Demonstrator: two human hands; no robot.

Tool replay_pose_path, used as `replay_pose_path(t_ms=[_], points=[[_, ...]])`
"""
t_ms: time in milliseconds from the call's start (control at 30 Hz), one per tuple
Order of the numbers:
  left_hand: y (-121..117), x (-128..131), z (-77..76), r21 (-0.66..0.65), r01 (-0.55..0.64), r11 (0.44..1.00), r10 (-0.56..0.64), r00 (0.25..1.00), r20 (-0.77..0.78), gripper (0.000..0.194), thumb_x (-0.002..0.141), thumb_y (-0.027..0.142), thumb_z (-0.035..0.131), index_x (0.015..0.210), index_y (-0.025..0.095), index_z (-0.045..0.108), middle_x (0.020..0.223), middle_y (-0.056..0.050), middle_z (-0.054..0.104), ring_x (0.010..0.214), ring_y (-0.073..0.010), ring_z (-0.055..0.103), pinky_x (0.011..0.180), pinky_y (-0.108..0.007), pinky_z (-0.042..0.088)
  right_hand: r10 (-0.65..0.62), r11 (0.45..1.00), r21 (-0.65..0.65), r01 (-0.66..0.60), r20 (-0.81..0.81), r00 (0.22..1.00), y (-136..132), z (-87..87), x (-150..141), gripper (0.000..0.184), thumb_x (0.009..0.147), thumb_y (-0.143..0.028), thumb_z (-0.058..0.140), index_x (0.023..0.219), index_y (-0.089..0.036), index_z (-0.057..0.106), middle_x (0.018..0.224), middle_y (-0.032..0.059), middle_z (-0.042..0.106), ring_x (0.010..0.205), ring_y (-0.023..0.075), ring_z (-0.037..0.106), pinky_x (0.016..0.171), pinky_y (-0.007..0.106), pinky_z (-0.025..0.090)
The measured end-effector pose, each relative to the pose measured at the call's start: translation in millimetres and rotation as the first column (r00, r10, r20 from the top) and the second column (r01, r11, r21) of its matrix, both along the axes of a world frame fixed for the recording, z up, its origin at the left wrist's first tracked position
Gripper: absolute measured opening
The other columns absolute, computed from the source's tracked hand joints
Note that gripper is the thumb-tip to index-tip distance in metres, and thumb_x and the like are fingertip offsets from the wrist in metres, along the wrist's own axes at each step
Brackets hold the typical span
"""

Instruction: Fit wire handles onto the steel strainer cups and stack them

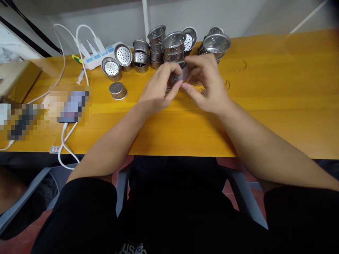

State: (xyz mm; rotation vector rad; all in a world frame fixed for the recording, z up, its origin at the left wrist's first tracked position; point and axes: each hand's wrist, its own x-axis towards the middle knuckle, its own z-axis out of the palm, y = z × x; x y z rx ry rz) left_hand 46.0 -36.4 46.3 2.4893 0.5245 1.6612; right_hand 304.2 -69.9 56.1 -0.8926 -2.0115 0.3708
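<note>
My left hand (159,84) is closed on a small perforated metal cup (183,70), its thumb and index finger at the cup's left side. My right hand (208,83) curls around the right side of the same cup, thumb low and index finger at the upper rim. Both thumb tips nearly meet below it. Fingers partly cover the cup. Just behind my hands stands a stack of perforated metal cups (173,47), and part of another metal piece shows under the held cup.
More perforated cups stand along the back, including a larger bowl-like one (217,44). An upside-down cup (118,90) lies left of my hands. A white power strip (92,62) with cables, a blurred phone (73,106) and a cardboard box (19,79) occupy the left side.
</note>
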Motion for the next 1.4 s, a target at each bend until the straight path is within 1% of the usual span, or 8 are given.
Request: replay_pose_path(t_ms=[100, 267, 533, 700, 867, 1000, 1167, 1400], points=[[9.5, -0.2, -0.2, 0.076, 0.051, 0.996, -0.054, 0.998, 0.028, 0.051, 0.127, 0.082, 0.054, 0.159, 0.043, 0.058, 0.134, -0.009, 0.082, 0.120, -0.0326, 0.084, 0.102, -0.058, 0.076, -0.018, 1.000, -0.011, 0.018, 0.043, 0.999, -3.5, 2.5, 0.7, 0.071, 0.119, -0.095, 0.074, 0.172, -0.048, 0.076, 0.171, 0.0140, 0.074, 0.155, 0.0514, 0.077, 0.120, 0.076, 0.079], [25.1, 0.0, -7.7, 0.064, -0.035, 0.997, 0.029, 0.995, 0.098, 0.084, 0.119, 0.096, 0.056, 0.186, 0.046, 0.044, 0.190, -0.014, 0.062, 0.181, -0.0431, 0.062, 0.154, -0.074, 0.054, -0.073, 0.996, -0.037, 0.076, 0.083, 0.994, -6.8, 5.8, 4.2, 0.065, 0.114, -0.093, 0.083, 0.165, -0.052, 0.082, 0.163, 0.0134, 0.079, 0.160, 0.0548, 0.071, 0.127, 0.082, 0.073], [30.8, -10.6, -31.2, -0.134, 0.071, 0.988, -0.075, 0.997, -0.019, 0.104, 0.117, 0.098, 0.051, 0.198, 0.039, 0.025, 0.191, -0.021, 0.061, 0.181, -0.0457, 0.066, 0.146, -0.071, 0.064, -0.026, 0.998, -0.053, 0.034, 0.145, 0.989, -11.6, 18.2, 3.7, 0.065, 0.112, -0.099, 0.077, 0.153, -0.051, 0.090, 0.161, 0.0133, 0.082, 0.151, 0.0574, 0.074, 0.128, 0.089, 0.067], [21.7, -17.3, -21.5, -0.083, -0.008, 0.996, -0.005, 0.988, -0.156, 0.094, 0.115, 0.085, 0.067, 0.193, 0.041, 0.038, 0.180, -0.019, 0.066, 0.169, -0.0466, 0.072, 0.142, -0.071, 0.065, 0.065, 0.995, -0.081, -0.052, 0.173, 0.983, -24.5, 34.7, -5.4, 0.079, 0.112, -0.092, 0.078, 0.178, -0.049, 0.076, 0.186, 0.0105, 0.069, 0.160, 0.0552, 0.069, 0.126, 0.083, 0.071], [11.9, -8.5, -13.0, 0.059, 0.090, 0.994, -0.086, 0.994, -0.064, 0.092, 0.117, 0.095, 0.047, 0.187, 0.036, 0.052, 0.164, -0.017, 0.074, 0.152, -0.0413, 0.081, 0.130, -0.066, 0.075, 0.094, 0.993, -0.094, -0.074, 0.228, 0.969, -28.3, 37.1, -8.2, 0.064, 0.108, -0.090, 0.083, 0.155, -0.046, 0.085, 0.174, 0.0160, 0.069, 0.155, 0.0566, 0.067, 0.128, 0.087, 0.068], [11.2, -8.4, -11.4, 0.039, 0.044, 0.998, -0.038, 0.990, -0.137, 0.088, 0.118, 0.093, 0.040, 0.189, 0.041, 0.046, 0.164, -0.017, 0.071, 0.154, -0.0424, 0.078, 0.130, -0.070, 0.072, 0.100, 0.992, -0.102, -0.076, 0.247, 0.964, -23.5, 32.7, -5.4, 0.061, 0.107, -0.091, 0.086, 0.148, -0.046, 0.086, 0.168, 0.0143, 0.070, 0.161, 0.0571, 0.063, 0.133, 0.088, 0.065], [9.4, -12.9, -5.7, 0.054, 0.094, 0.994, -0.090, 0.994, -0.064, 0.087, 0.115, 0.093, 0.042, 0.182, 0.038, 0.052, 0.155, -0.017, 0.075, 0.143, -0.0429, 0.082, 0.120, -0.069, 0.076, 0.129, 0.991, -0.070, -0.116, 0.225, 0.966, -24.3, 33.4, -3.5, 0.052, 0.111, -0.084, 0.084, 0.135, -0.038, 0.086, 0.169, 0.0197, 0.068, 0.154, 0.0556, 0.066, 0.127, 0.085, 0.068], [13.6, -17.2, 0.3, 0.040, 0.132, 0.990, -0.129, 0.989, -0.071, 0.082, 0.113, 0.095, 0.055, 0.174, 0.040, 0.059, 0.149, -0.014, 0.077, 0.136, -0.0404, 0.083, 0.116, -0.063, 0.075, 0.120, 0.984, -0.145, -0.101, 0.124, 0.985, -20.5, 33.1, -0.1, 0.066, 0.111, -0.106, 0.070, 0.135, -0.047, 0.088, 0.163, 0.0117, 0.080, 0.149, 0.0501, 0.073, 0.129, 0.080, 0.068]])
